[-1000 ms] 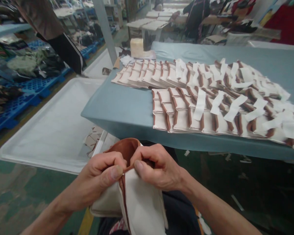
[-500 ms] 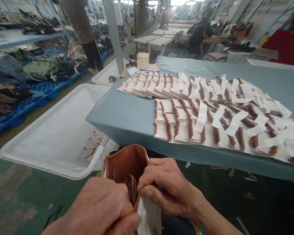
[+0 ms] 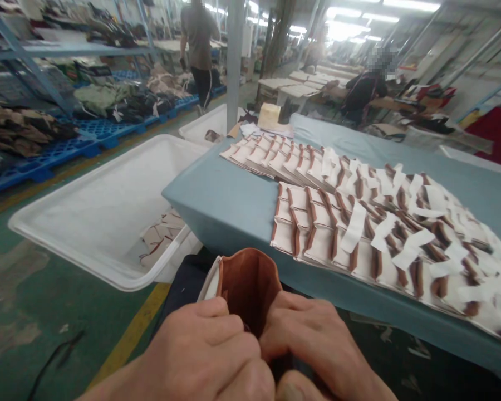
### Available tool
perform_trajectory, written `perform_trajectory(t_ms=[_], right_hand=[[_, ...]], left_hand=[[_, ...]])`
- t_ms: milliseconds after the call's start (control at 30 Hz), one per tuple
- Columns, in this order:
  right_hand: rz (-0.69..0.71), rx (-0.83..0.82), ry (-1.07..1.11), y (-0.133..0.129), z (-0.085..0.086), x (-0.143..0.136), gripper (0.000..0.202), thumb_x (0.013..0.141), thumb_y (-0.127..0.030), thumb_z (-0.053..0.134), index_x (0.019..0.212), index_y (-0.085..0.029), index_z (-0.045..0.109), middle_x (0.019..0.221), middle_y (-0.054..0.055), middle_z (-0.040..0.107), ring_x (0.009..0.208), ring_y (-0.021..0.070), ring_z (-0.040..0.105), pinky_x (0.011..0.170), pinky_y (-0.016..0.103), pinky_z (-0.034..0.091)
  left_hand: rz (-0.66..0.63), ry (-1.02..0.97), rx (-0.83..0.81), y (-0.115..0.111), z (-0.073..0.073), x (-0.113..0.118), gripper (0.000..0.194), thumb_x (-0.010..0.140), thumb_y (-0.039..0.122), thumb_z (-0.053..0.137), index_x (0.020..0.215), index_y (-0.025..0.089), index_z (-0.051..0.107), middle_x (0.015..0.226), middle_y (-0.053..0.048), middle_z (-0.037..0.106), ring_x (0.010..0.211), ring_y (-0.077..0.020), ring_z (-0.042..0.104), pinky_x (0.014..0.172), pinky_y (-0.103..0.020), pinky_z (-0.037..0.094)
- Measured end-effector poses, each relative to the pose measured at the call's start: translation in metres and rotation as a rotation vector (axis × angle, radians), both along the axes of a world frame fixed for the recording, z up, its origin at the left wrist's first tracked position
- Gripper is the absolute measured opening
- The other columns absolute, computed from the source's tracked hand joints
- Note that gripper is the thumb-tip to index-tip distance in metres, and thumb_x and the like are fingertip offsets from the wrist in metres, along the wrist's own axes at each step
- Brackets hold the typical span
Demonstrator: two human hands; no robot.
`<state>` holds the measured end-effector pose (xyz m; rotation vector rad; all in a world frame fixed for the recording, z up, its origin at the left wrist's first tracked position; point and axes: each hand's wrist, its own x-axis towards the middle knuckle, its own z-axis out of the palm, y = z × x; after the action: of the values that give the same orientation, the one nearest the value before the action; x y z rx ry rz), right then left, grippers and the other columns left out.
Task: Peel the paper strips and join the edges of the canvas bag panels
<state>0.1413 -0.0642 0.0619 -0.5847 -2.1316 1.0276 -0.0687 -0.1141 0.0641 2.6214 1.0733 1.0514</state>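
A cloth bag (image 3: 250, 273) with a brown inside and a whitish outside stands open toward me at the bottom middle. My left hand (image 3: 217, 345) is closed on its near rim, fingers curled over the edge. On the right side of the same rim, my right hand (image 3: 313, 340) is closed too, its thumb low beside the left hand. The two hands almost meet and hide the near side of the bag. Brown cords seen inside earlier are now mostly out of sight.
A blue-covered table (image 3: 217, 195) carries rows of overlapping white pieces with brown edges (image 3: 317, 223), several topped by white strips (image 3: 354, 225). Left of it is a white plastic bin (image 3: 87, 184) holding a few white pieces. One person (image 3: 200, 44) walks beyond; another (image 3: 365, 92) works farther back.
My view has turned a little left and up. Both hands have drawn closer together on the bag's rim, and the cords inside have become hidden.
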Motion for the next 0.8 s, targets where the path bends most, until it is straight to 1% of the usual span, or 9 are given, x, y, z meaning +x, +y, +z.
perform_trajectory(t_ms=[67,100,167,233,300,367,467,633,800], right_hand=[[0.001,0.018,-0.071,0.002,0.003,-0.005,0.049,0.119,-0.056,0.050,0.083,-0.025,0.062,0.076,0.001,0.075,0.074,0.0161,0.073,0.074,0.029,0.055],[-0.001,0.053,-0.083,0.004,0.003,-0.008,0.050,0.120,-0.054,0.049,0.081,-0.024,0.060,0.074,0.000,0.073,0.071,0.0149,0.070,0.070,0.028,0.052],[-0.005,0.178,-0.071,0.009,-0.001,-0.014,0.049,0.123,-0.044,0.045,0.079,-0.024,0.055,0.068,-0.002,0.067,0.062,0.0134,0.062,0.063,0.027,0.045],[-0.014,0.290,-0.050,0.016,-0.006,-0.018,0.045,0.123,-0.034,0.042,0.081,-0.024,0.053,0.066,-0.003,0.063,0.059,0.0134,0.054,0.060,0.028,0.041],[-0.056,0.307,-0.037,0.023,-0.012,-0.018,0.041,0.122,-0.028,0.042,0.082,-0.024,0.051,0.067,-0.003,0.061,0.060,0.0135,0.052,0.061,0.027,0.040],[-0.104,0.281,-0.024,0.031,-0.020,-0.012,0.040,0.122,-0.027,0.044,0.083,-0.025,0.051,0.069,-0.003,0.060,0.061,0.0134,0.053,0.061,0.027,0.040],[-0.179,0.310,-0.051,0.044,-0.039,-0.001,0.039,0.122,-0.029,0.044,0.084,-0.025,0.052,0.071,-0.003,0.061,0.062,0.0143,0.053,0.059,0.028,0.039],[-0.214,0.372,-0.142,0.059,-0.073,0.007,0.044,0.123,-0.036,0.040,0.083,-0.025,0.055,0.069,-0.001,0.061,0.062,0.0166,0.056,0.061,0.030,0.043],[-0.192,0.359,-0.180,0.066,-0.078,0.003,0.045,0.124,-0.040,0.038,0.087,-0.024,0.058,0.076,0.002,0.066,0.067,0.0171,0.060,0.066,0.030,0.046]], left_hand=[[-0.020,-0.046,0.002,0.009,0.001,-0.003,0.055,0.124,0.027,0.041,0.069,0.024,0.044,0.052,0.007,0.051,0.046,-0.0122,0.047,0.055,-0.036,0.037],[-0.014,-0.062,-0.017,0.015,-0.001,-0.006,0.058,0.124,0.038,0.044,0.069,0.023,0.045,0.053,0.007,0.052,0.047,-0.0113,0.048,0.055,-0.035,0.036],[-0.009,-0.113,-0.088,0.028,-0.009,-0.017,0.066,0.115,0.067,0.050,0.068,0.022,0.049,0.053,0.007,0.053,0.050,-0.0109,0.047,0.055,-0.034,0.033],[-0.059,-0.195,-0.282,0.043,-0.021,-0.033,0.076,0.099,0.090,0.054,0.067,0.021,0.053,0.054,0.006,0.052,0.051,-0.0112,0.044,0.054,-0.032,0.028],[-0.124,-0.311,-0.572,0.056,-0.034,-0.050,0.086,0.090,0.102,0.049,0.066,0.020,0.057,0.057,0.005,0.052,0.053,-0.0121,0.043,0.053,-0.031,0.028],[-0.158,-0.368,-0.692,0.064,-0.044,-0.065,0.092,0.098,0.101,0.031,0.068,0.019,0.061,0.059,0.002,0.056,0.053,-0.0137,0.046,0.053,-0.030,0.032],[-0.193,-0.384,-0.738,0.067,-0.048,-0.075,0.098,0.104,0.094,0.015,0.073,0.018,0.069,0.063,-0.001,0.063,0.055,-0.0156,0.052,0.055,-0.030,0.038],[-0.262,-0.331,-0.823,0.062,-0.028,-0.066,0.083,0.116,0.077,0.027,0.085,0.017,0.075,0.075,0.000,0.069,0.064,-0.0147,0.057,0.065,-0.027,0.044],[-0.261,-0.164,-0.815,0.067,-0.013,-0.067,0.065,0.120,0.061,0.035,0.089,0.017,0.073,0.080,-0.001,0.070,0.073,-0.0174,0.063,0.071,-0.027,0.044]])
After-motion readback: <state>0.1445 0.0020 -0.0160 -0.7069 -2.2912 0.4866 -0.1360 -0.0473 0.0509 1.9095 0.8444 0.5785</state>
